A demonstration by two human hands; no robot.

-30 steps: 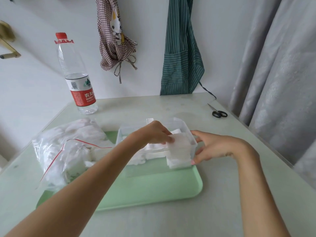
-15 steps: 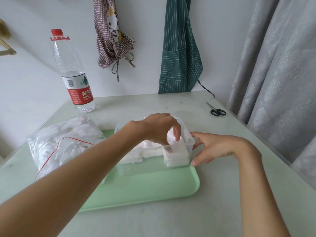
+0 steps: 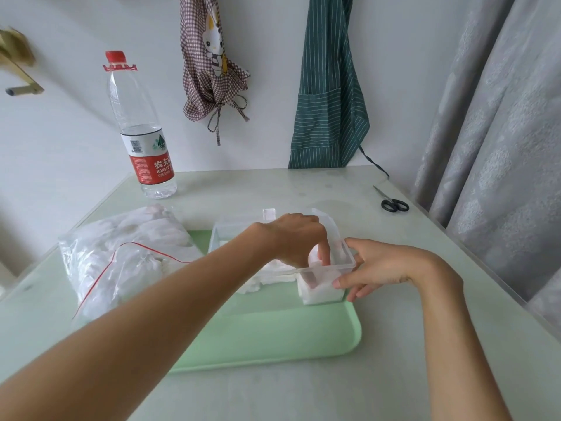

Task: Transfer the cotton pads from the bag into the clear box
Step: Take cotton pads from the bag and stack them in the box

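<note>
A clear box [image 3: 349, 262] stands on the green tray [image 3: 273, 338] at mid-table. White cotton pads [image 3: 321, 293] are stacked upright at the box's right end, with more lying loose [image 3: 267, 278] to their left. My left hand [image 3: 297, 238] reaches down into the box, its fingers pressing on the stacked pads. My right hand [image 3: 373, 268] holds the box's right end, thumb on the rim and fingers against the wall. A clear zip bag [image 3: 121, 256] with a red seal line lies at the left, full of white pads.
A water bottle [image 3: 142, 141] with a red label stands at the back left of the table. Black scissors [image 3: 393, 203] lie at the back right near the grey curtain [image 3: 501, 132]. Two aprons hang on the wall behind.
My left hand has pushed the stack of pads down into the box's right end and its fingers now sit deeper inside. My right hand stays on the box's end.
</note>
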